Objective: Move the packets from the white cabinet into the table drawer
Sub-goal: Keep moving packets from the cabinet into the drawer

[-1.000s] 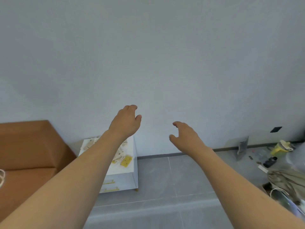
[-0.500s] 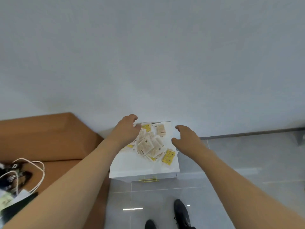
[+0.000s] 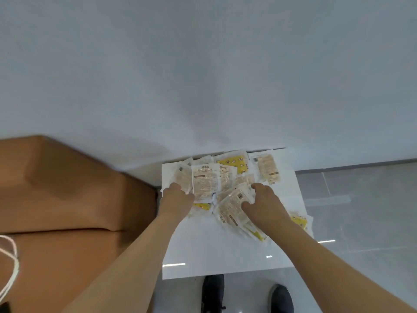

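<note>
A pile of clear and yellow packets [image 3: 205, 184] lies on the back half of the white cabinet's top [image 3: 214, 251], against the wall. My left hand [image 3: 176, 201] is at the pile's left edge, fingers curled onto the packets there. My right hand [image 3: 265, 205] is on the right side, thumb and fingers closed round a clear packet [image 3: 230, 207]. One clear packet [image 3: 267, 169] lies apart at the back right. A yellow packet [image 3: 299, 219] sits at the cabinet's right edge. The table drawer is out of view.
A brown sofa [image 3: 67, 199] stands tight against the cabinet's left side, with a white cord [image 3: 11, 263] on it. My two dark shoes [image 3: 213, 292] are on the grey tiled floor [image 3: 361, 211] just in front of the cabinet. A white wall rises behind.
I have stepped up to the cabinet and my view has tilted down. Both hands dropped from mid-air onto the pile and closed on packets.
</note>
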### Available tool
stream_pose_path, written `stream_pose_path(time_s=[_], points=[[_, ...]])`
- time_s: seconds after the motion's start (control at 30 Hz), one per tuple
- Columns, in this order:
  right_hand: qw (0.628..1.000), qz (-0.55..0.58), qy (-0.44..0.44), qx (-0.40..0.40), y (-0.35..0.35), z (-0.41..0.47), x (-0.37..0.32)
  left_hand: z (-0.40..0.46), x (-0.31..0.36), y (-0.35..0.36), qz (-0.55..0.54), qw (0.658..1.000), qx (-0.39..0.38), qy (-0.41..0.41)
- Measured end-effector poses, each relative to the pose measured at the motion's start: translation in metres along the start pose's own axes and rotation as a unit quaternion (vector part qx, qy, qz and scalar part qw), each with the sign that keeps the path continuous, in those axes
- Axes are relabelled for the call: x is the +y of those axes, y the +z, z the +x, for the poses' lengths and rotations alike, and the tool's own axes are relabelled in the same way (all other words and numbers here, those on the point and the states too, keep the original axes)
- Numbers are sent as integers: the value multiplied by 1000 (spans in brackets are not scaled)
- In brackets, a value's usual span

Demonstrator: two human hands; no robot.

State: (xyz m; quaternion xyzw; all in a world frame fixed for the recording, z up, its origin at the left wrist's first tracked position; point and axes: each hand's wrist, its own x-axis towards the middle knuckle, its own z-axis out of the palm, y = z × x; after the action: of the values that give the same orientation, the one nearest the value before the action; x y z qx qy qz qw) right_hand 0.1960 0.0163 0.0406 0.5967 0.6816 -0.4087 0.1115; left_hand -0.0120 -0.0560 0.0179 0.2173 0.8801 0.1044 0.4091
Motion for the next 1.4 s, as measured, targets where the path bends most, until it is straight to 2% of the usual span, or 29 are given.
stream_pose_path(time_s=[0.1,0.23,0.33,0.4,0.5,0.6,0.67,0.73,0.83,0.9,1.0,1.07,1.1,1.27,1.4], points=[[997,-46,49,26,41,32,-5,46,-4,26,40,998,38,24],[983,-151,81,73,75,47,11,58,14,72,105,985,120,62],[977,-168,60,115,83,55,19,67,14,81,28,989,124,77],[980,-150,48,120,84,57,20,70,10,75,-2,991,103,87],[986,-118,39,115,79,55,19,66,7,65,16,991,64,114],[991,-93,27,95,68,53,21,55,15,62,-56,987,-11,153],[998,-32,15,57,61,52,23,49,19,53,-101,982,-29,155],[997,69,13,20,55,49,25,44,19,36,-178,975,-15,134],[982,190,15,12,46,42,29,53,5,7,-309,950,-14,50],[963,268,31,9,42,39,30,72,-8,-6,-266,964,-10,25],[938,343,57,-8,40,36,31,96,-18,-2,-30,999,-10,6],[918,391,71,-13,41,35,31,97,-20,14,92,995,-4,27],[909,410,75,-13,41,35,31,96,-22,22,118,992,10,49],[876,477,74,-4,44,36,31,89,-25,36,137,980,114,85],[858,508,76,14,43,33,30,86,-26,33,26,983,134,119]])
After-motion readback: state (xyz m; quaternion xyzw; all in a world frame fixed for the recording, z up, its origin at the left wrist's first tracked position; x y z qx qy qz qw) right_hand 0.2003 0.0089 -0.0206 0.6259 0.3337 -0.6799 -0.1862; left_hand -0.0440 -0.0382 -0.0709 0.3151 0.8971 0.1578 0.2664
